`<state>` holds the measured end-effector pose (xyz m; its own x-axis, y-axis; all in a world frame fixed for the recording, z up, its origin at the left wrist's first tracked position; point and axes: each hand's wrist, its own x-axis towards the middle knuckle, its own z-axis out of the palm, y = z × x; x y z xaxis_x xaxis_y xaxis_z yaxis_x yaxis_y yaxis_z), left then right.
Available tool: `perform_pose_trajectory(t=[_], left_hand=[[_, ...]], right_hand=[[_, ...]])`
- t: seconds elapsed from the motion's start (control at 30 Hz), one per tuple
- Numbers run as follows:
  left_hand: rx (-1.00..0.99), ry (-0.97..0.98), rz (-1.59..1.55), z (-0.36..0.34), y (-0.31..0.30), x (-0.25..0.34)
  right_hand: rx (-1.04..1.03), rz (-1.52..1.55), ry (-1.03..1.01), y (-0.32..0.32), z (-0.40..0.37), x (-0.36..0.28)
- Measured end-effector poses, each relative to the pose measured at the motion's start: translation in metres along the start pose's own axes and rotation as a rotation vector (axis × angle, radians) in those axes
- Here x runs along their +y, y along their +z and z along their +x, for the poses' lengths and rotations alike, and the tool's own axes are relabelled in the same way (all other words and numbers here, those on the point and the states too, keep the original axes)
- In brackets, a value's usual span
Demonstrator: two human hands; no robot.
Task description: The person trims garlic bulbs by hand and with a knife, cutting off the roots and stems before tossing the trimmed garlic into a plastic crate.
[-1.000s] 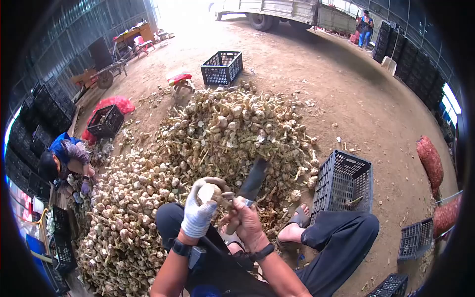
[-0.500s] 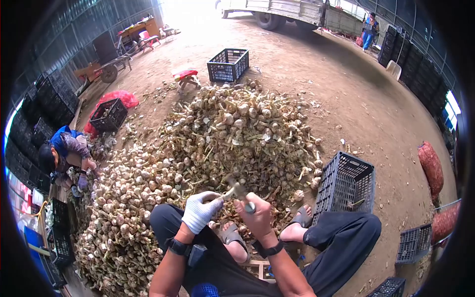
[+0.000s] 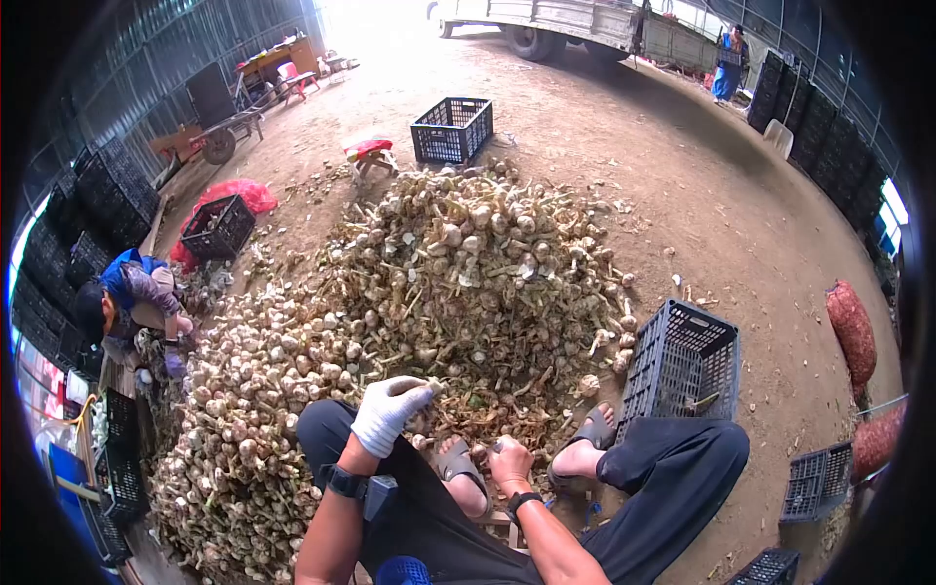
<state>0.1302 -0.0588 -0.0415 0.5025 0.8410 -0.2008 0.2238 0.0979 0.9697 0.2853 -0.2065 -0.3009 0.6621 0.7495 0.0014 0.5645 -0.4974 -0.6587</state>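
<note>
My left hand (image 3: pixel 388 413), in a white knit glove, is closed around a garlic bulb (image 3: pixel 434 387) above the near edge of the heap. Bare and closed in a fist, my right hand (image 3: pixel 510 464) holds a small tool (image 3: pixel 496 447) with a dark round end; most of it is hidden by the fingers. The hands are apart, the right one lower. Beyond them rises a garlic pile (image 3: pixel 468 263) with stems on, and whiter bulbs (image 3: pixel 253 390) are heaped to the left.
Right of the pile lies a black crate (image 3: pixel 682 361); another crate (image 3: pixel 451 131) stands behind it. A co-worker (image 3: pixel 127 302) bends at the left. Red sacks (image 3: pixel 851 336) lie far right, and a truck (image 3: pixel 546 24) and a distant person (image 3: pixel 727 66) are at the back.
My right hand has moved down, away from my left hand, bringing the tool with it. My left hand has shifted slightly left and up with the bulb. The co-worker's hand has moved slightly.
</note>
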Motion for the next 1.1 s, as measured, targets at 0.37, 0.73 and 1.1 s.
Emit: perform_pose_trajectory(t=[0.37, 0.73, 1.1], left_hand=[[0.009, 0.523, -1.336, -0.03, -0.138, 0.0], [0.207, 0.191, -0.347, -0.021, -0.008, 0.026], [-0.009, 0.017, -0.246, -0.009, -0.012, 0.04]], right_hand=[[0.304, 0.12, -0.075, -0.027, 0.106, -0.04], [0.45, -0.174, -0.221, -0.05, 0.326, -0.082], [0.315, -0.345, 0.146, -0.021, 0.412, -0.072]])
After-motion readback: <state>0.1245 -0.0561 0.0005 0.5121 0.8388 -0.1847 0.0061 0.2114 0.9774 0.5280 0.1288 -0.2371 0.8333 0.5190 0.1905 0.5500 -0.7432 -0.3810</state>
